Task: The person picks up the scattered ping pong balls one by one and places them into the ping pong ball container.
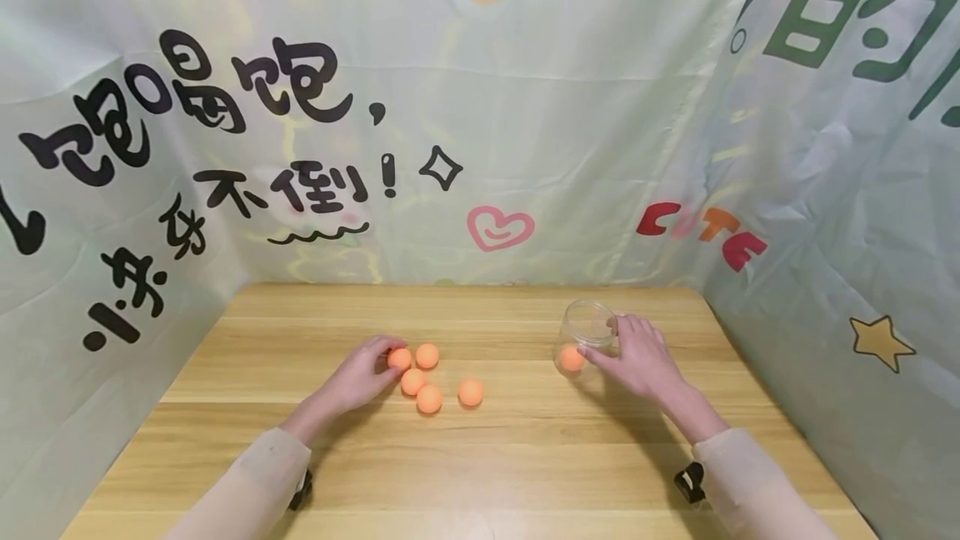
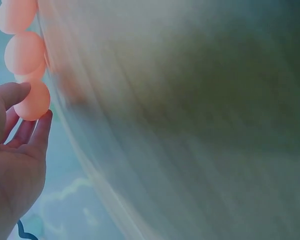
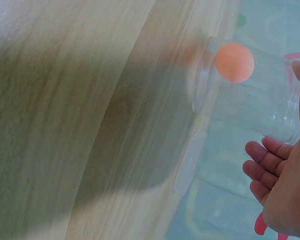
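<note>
In the head view several orange ping-pong balls (image 1: 429, 399) lie on the wooden table, left of centre. My left hand (image 1: 365, 375) pinches the leftmost ball (image 1: 400, 359) between thumb and fingertips; the left wrist view shows this ball (image 2: 33, 101) too. To the right stands a clear jar (image 1: 583, 332), upright, with one orange ball (image 1: 572, 358) at its bottom. My right hand (image 1: 636, 357) holds the jar near its rim from the right side. In the right wrist view the thumb and fingers of that hand (image 3: 285, 185) are around the jar's top end (image 3: 290, 120).
One ball (image 1: 471, 392) lies apart, right of the cluster. A flat, pale disc (image 3: 190, 162) lies on the table beside the jar in the right wrist view. Printed cloth walls (image 1: 480, 148) enclose the wooden table (image 1: 510, 473) at the back and both sides.
</note>
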{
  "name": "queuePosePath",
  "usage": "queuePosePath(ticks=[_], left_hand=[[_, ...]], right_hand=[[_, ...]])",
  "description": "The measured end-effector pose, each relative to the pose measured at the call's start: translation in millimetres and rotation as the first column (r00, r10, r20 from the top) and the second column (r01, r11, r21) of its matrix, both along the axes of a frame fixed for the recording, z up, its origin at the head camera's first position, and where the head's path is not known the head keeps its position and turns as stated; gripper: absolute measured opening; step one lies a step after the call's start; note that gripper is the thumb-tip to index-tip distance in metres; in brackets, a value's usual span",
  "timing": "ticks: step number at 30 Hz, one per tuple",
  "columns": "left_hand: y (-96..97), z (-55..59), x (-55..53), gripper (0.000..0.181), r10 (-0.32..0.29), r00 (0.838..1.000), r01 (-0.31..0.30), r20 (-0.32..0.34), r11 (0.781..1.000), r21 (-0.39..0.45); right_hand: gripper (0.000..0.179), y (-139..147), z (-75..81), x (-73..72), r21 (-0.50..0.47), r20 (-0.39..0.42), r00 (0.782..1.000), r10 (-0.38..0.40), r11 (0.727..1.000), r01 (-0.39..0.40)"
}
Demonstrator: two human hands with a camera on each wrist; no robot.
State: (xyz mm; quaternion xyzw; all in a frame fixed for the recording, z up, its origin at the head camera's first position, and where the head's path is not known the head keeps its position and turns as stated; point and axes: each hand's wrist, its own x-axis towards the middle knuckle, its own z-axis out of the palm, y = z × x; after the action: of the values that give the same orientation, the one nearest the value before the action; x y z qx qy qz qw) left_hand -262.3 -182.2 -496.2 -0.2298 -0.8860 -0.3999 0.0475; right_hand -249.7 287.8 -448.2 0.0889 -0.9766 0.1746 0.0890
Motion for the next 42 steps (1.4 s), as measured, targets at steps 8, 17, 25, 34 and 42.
queuePosePath(ticks=[8,17,25,34,42], left_hand=[[0.6,6.5,2.4,0.042,0.012,1.000,-0.015,0.026,0.994,0.108],[6.9,15.6,5.4,0.043,0.038,0.999,-0.041,0.023,0.978,0.206],[21.7,22.1,9.6,0.043,0.053,0.999,-0.053,0.009,0.936,0.347],[38.8,25.1,12.3,0.041,0.059,0.998,-0.063,0.022,0.904,0.422],[52.4,30.5,17.4,0.043,0.060,0.998,-0.066,0.029,0.861,0.505]], right_hand=[[0.087,0,-0.5,0.9,0.007,-0.008,1.000,0.000,1.000,0.000],[0.089,1,-1.9,0.5,-0.001,0.000,1.000,-0.003,1.000,0.003],[0.087,2,-4.1,0.6,0.003,-0.019,1.000,-0.001,1.000,0.001],[0.088,1,-5.3,-0.7,-0.005,-0.021,1.000,-0.003,1.000,0.003],[0.088,1,-5.9,-2.2,-0.002,-0.027,1.000,-0.004,1.000,0.004]])
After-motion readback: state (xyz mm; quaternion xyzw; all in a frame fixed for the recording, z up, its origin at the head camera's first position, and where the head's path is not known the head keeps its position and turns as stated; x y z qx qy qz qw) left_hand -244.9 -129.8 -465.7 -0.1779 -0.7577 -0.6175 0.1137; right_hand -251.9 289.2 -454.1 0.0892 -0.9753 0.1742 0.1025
